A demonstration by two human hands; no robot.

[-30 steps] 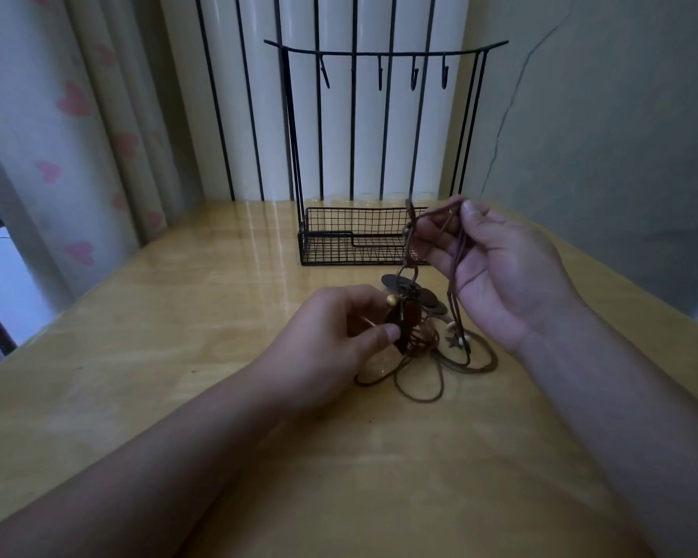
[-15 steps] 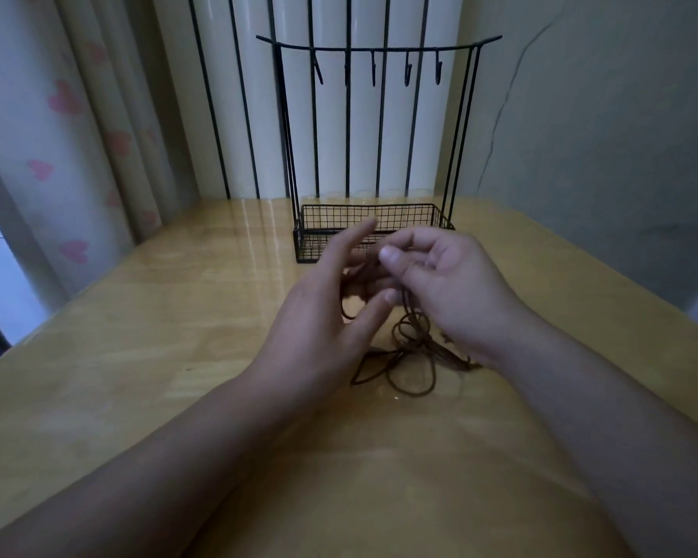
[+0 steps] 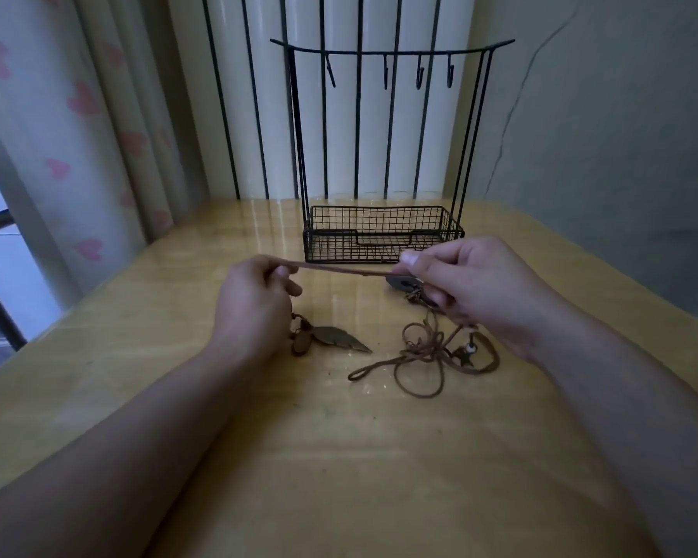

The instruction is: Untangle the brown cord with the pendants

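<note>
I am seeing no brand, label or writing anywhere in this view. I am counting two hands, one brown cord, one wire rack and four hooks on its top bar.

My left hand (image 3: pixel 254 306) is sitting at about 10 o'clock from the middle of the wooden table (image 3: pixel 138 356), its fingers curled and pinching one end of a stretched length of the brown cord (image 3: pixel 339 270). My right hand (image 3: pixel 480 292) is sitting at about 2 o'clock, thumb and forefinger pinching the other end of that same length, so the strand is running nearly level between the two hands, above the tabletop.

Just under the right thumb a dark round disc pendant (image 3: pixel 401 282) is hanging on the cord. Below the left hand, at 9 o'clock from the tangle, a leaf-shaped pendant (image 3: pixel 339 338) is lying flat on the table, joined to a small oval pendant (image 3: pixel 301 343) right beside it. The rest of the cord is lying in a loose tangle (image 3: pixel 424 352) at about 5 o'clock from the disc, under the right hand, with a small star pendant (image 3: pixel 465 357) and a pale bead close to it. So I am counting four pendants that I can make out.

The black wire rack (image 3: pixel 383 235) is standing at 12 o'clock, behind both hands, its hooks (image 3: pixel 420 76) hanging bare. A heart-print curtain (image 3: pixel 85 102) is hanging at 10 o'clock.
</note>
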